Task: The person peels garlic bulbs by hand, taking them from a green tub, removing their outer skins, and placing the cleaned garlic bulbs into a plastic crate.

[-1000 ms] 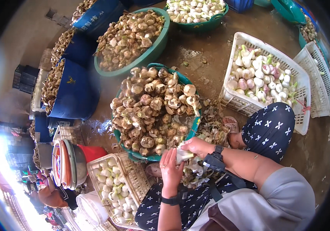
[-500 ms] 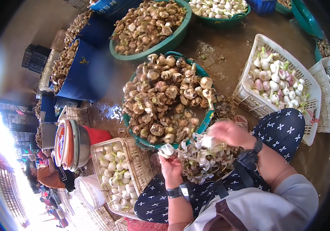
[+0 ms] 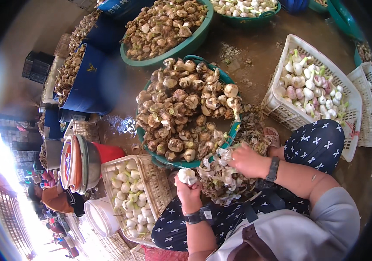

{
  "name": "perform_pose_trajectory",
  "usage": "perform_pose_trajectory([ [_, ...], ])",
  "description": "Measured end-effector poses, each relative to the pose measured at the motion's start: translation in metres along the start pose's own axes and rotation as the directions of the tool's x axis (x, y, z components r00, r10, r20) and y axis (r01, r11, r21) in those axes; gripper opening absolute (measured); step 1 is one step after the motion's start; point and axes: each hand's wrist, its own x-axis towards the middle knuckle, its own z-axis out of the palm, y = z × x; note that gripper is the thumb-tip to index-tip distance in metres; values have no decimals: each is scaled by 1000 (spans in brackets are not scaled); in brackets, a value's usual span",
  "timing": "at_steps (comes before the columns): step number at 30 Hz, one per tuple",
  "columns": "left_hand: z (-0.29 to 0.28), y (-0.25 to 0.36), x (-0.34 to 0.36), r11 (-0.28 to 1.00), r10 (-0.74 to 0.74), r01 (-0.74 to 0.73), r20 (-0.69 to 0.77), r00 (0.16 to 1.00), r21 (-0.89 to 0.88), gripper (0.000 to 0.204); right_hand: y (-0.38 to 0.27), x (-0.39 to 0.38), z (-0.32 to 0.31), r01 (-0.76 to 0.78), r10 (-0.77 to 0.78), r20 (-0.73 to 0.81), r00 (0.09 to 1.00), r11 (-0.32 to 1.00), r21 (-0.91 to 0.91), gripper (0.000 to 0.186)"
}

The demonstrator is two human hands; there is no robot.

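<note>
Peeled bulb: a white, cleaned garlic-like bulb (image 3: 187, 176) is sitting in the left hand, just at 6 o'clock of the green basin's rim.
Left hand: the left hand (image 3: 189, 192) is gripping the bulb, fingers curled around its lower half, a dark band on the wrist.
Right hand: the right hand (image 3: 247, 161) is hovering at 3 o'clock of the bulb, fingers closing on a pale strip of papery skin (image 3: 224, 155).
Peelings: a heap of dry husks (image 3: 223, 182) is lying between the two hands, over the lap in dotted dark cloth.
Green basin: a round green basin (image 3: 231, 130) is holding a mound of unpeeled brown bulbs (image 3: 181, 108), at 12 o'clock of the hands.
White crate, near: a slatted crate (image 3: 153, 182) of peeled bulbs is standing at 9 o'clock of the left hand.
White crate, far: another white crate (image 3: 281, 111) with white and pinkish bulbs is standing at 2 o'clock of the right hand.
Second basin: a green basin (image 3: 194, 39) of brown bulbs is standing at 12 o'clock, beyond the first.
</note>
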Motion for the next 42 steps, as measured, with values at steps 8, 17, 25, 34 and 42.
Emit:
perform_pose_trajectory([
  [8,28,-26,-16,966,205,-169,-187,961,195,26,-44,45,0,47,131,-467,875,936,350,28],
  [17,32,-22,-19,932,231,-179,-135,964,315,26,-10,40,5,9,410,-373,832,663,749,53],
  [25,-60,93,-38,496,669,-838,-515,536,-228,42,73,85,14,-196,536,-288,794,673,713,46],
  [34,-1,10,40,730,477,-297,-147,867,616,33,66,122,46,-452,459,200,866,544,707,47],
  [42,73,-32,26,781,343,-367,144,928,505,20,-7,52,1,-206,385,-314,868,853,479,8],
])
